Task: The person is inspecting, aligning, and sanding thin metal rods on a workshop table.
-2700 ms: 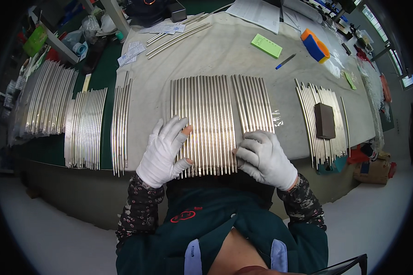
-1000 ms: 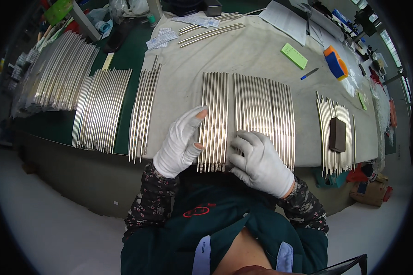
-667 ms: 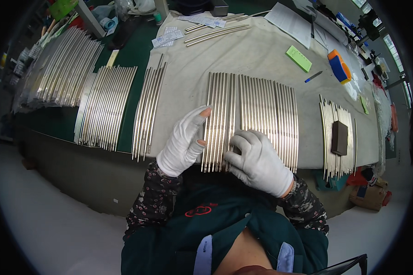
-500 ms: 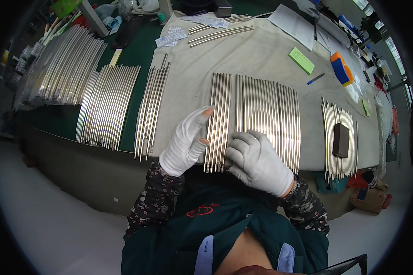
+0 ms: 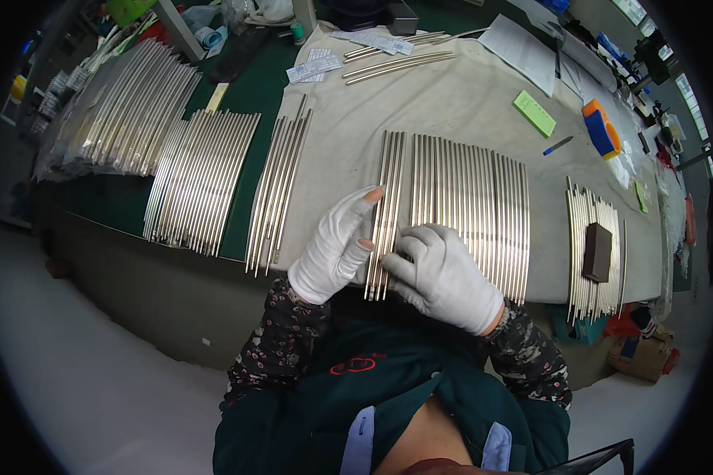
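A narrow group of slim silvery metal rods (image 5: 389,182) lies on the cloth-covered bench in front of me. Along its left edge is my white-gloved left hand (image 5: 334,247), open, its thumb and forefinger apart and their bare tips against the outer rod. My right hand (image 5: 444,277), gloved too, is bent over the lower part of the rods with fingers curled. Its thumb and fingertips meet the narrow group's right edge; what they pinch is hidden. To the right, a wider row of similar rods (image 5: 469,190) lies side by side, partly covered by that hand.
More rods (image 5: 281,182) lie at left, beside a larger batch (image 5: 206,178) and plastic-wrapped bundles (image 5: 123,111). At right, a dark block (image 5: 598,252) rests on thinner rods (image 5: 577,277). Beyond are a pen (image 5: 558,146), a green pad (image 5: 535,113) and an orange-blue tape dispenser (image 5: 600,129).
The narrow group has fewer rods, and the wider row has grown on its left side. My right hand has shifted toward the narrow group. The whole view has slid slightly.
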Demonstrator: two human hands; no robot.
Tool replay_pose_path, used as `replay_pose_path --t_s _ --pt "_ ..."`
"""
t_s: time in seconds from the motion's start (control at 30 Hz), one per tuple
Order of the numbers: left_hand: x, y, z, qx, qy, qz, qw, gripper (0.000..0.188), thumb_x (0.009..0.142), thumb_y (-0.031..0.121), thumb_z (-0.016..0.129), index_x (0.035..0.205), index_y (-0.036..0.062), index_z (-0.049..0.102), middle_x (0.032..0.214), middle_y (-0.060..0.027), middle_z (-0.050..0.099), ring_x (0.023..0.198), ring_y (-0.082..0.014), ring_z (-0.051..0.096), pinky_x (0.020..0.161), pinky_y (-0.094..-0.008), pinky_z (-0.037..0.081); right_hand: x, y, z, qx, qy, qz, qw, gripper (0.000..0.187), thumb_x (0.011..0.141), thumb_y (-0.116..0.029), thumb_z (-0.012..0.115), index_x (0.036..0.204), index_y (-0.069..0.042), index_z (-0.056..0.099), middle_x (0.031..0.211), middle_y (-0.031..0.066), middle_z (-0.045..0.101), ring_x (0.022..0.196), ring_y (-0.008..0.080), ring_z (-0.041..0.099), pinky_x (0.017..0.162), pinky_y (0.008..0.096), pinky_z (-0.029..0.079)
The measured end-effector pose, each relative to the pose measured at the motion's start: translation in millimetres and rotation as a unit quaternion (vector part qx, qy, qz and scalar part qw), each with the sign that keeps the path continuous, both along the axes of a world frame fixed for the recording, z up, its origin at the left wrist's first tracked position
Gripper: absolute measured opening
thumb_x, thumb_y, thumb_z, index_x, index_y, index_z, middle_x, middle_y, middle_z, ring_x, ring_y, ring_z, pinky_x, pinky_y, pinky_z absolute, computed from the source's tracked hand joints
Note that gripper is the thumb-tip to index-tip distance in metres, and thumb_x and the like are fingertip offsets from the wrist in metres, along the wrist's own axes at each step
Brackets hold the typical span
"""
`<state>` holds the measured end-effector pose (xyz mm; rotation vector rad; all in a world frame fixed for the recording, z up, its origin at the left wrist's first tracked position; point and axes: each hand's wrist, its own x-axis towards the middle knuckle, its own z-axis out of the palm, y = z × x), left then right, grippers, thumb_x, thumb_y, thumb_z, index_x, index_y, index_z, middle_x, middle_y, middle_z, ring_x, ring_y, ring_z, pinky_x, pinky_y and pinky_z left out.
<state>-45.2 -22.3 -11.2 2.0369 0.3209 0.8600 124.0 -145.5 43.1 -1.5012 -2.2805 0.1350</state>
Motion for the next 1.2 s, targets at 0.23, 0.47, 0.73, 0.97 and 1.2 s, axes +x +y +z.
replay_pose_path --t_s 0.23,0.47,0.73,0.97,1.2 --pt "-1 1 1 0.0 0.013 0.006 1.0 0.065 0.097 0.05 0.044 0.141 0.0008 0.039 0.136 -0.0206 0.049 0.127 -0.0361 0.047 0.107 -0.0399 0.036 -1 8 -4 0.065 0.013 0.018 0.998 0.022 0.076 -0.021 0.067 0.09 -0.007 0.059 0.087 0.0095 0.053 0.092 0.0274 0.054 0.079 0.0393 0.044" --pt "-4 -2 1 0.027 -0.011 0.027 0.999 0.062 0.097 0.046 0.046 0.139 0.0 0.041 0.136 -0.0208 0.049 0.127 -0.036 0.047 0.106 -0.0401 0.037 -7 14 -7 0.017 -0.016 0.008 1.0 0.032 0.073 -0.024 0.069 0.098 -0.006 0.059 0.096 0.0111 0.054 0.098 0.0295 0.053 0.083 0.0421 0.044" --pt "-33 -19 20 0.227 0.187 0.301 0.907 0.034 0.078 0.025 0.071 0.105 0.0047 0.063 0.099 -0.0105 0.063 0.091 -0.0299 0.057 0.079 -0.0407 0.046 -1 12 -13 -0.004 0.017 -0.002 1.0 0.042 0.072 -0.025 0.07 0.107 -0.006 0.058 0.122 0.014 0.053 0.121 0.0338 0.047 0.102 0.0465 0.037" --pt "-50 -8 18 0.226 0.356 0.478 0.771 0.025 0.07 0.023 0.075 0.086 0.0055 0.066 0.079 -0.01 0.059 0.077 -0.0288 0.056 0.065 -0.0423 0.043 -3 14 -13 0.004 0.01 -0.002 1.0 0.045 0.071 -0.025 0.071 0.109 -0.006 0.057 0.123 0.0135 0.052 0.121 0.0335 0.047 0.102 0.0472 0.037" --pt "-48 -10 35 0.174 0.397 0.399 0.808 0.024 0.07 0.025 0.074 0.084 0.0068 0.067 0.082 -0.0094 0.062 0.079 -0.0284 0.057 0.067 -0.0427 0.043 -3 13 -15 -0.001 0.001 -0.011 1.0 0.044 0.071 -0.023 0.072 0.109 -0.007 0.057 0.123 0.013 0.052 0.121 0.0326 0.046 0.102 0.0471 0.036"
